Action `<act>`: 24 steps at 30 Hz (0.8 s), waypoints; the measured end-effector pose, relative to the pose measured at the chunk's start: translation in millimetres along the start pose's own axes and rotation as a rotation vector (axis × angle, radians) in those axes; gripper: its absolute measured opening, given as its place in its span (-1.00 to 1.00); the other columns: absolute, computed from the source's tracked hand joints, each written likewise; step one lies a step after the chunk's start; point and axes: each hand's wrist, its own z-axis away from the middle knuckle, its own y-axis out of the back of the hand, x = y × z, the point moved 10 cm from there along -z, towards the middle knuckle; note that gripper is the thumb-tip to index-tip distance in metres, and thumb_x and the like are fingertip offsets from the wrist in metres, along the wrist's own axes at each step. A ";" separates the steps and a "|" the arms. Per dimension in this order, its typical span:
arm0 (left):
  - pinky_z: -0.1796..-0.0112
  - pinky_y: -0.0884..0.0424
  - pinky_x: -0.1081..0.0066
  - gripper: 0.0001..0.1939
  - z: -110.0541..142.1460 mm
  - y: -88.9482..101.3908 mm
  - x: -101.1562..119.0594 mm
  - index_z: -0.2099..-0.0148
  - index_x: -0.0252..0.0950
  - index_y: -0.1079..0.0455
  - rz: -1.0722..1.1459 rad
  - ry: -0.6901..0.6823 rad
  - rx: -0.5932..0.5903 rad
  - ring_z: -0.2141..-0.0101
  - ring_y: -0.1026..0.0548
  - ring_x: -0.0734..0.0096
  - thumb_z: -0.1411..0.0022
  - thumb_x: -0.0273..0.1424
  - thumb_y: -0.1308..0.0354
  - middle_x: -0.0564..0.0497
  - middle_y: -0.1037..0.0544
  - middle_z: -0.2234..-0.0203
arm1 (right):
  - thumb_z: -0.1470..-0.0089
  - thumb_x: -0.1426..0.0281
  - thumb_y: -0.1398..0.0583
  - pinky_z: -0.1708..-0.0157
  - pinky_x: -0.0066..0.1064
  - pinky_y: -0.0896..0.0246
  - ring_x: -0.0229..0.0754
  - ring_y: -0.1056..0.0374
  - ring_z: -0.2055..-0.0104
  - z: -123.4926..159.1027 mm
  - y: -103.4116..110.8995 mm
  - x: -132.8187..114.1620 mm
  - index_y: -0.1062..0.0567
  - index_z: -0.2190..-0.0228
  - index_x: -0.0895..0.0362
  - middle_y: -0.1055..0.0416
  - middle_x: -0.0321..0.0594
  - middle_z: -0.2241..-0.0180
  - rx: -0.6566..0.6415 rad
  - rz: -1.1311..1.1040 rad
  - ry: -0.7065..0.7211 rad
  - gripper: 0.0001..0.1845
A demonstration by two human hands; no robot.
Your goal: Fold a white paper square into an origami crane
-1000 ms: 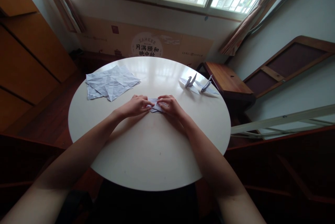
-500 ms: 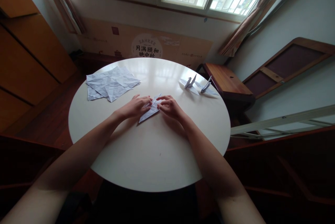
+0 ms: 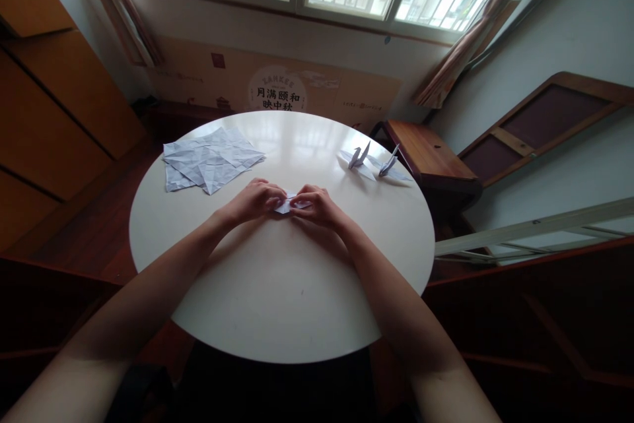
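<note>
A small folded piece of white paper (image 3: 289, 204) lies on the round white table (image 3: 292, 291), near its middle. My left hand (image 3: 255, 200) curls over the paper's left end, fingertips pinching it. My right hand (image 3: 317, 205) pinches the right end, fingers closed together. Most of the paper is hidden under the two hands; only a small part shows between them.
A loose pile of creased white paper sheets (image 3: 211, 159) lies at the table's far left. Two folded paper cranes (image 3: 357, 158) (image 3: 391, 164) stand at the far right, close to the edge. A wooden stool (image 3: 428, 152) sits beyond them.
Half a second ago the paper stretched out as a long flap toward me on the left. Now it is folded in and compact between my fingers. My hands have drawn closer together.
</note>
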 end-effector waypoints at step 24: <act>-0.07 -0.34 0.11 -0.75 1.2 -6.7 -4.9 0.06 -0.17 -0.67 0.011 -0.107 0.114 0.01 -0.53 0.07 -0.36 -0.16 -0.32 -0.08 -0.68 -0.02 | -0.28 0.38 -0.28 0.04 -0.23 -0.20 -0.14 -0.40 0.20 -0.5 12.4 -2.0 -0.69 0.43 0.14 -0.57 -0.11 0.26 0.044 0.195 -0.025 -0.75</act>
